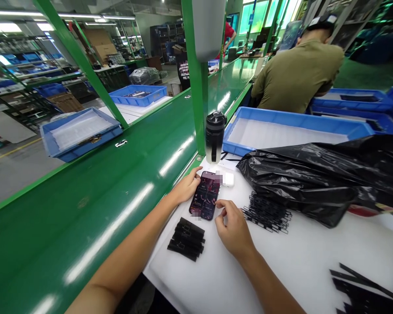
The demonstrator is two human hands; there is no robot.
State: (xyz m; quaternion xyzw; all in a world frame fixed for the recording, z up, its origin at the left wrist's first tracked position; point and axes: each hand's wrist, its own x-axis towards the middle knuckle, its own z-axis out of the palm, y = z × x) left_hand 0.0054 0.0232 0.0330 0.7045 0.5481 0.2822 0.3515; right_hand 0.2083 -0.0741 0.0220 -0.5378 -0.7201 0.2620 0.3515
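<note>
A smartphone point(204, 196) with a lit dark screen lies on the white work surface between my hands. My left hand point(187, 186) rests at its upper left edge, fingers stretched out, not wrapped round it. On the other side, my right hand point(233, 224) is bent, its index fingertip close to the phone's right edge and its thumb apart below; nothing shows in it. Just below the phone is a stack of flat black strips point(186, 239). A pile of thin black rectangular frames point(267, 211) lies right of my right hand. A small white case point(228, 179) sits beside the phone's top.
A black bottle point(215, 137) stands beside a green post point(196, 78). Black plastic sheeting point(314, 174) lies before a blue tray point(298, 114). More black strips point(363, 290) are at lower right. A green conveyor point(118, 196) runs along the left. A co-worker point(301, 74) sits ahead.
</note>
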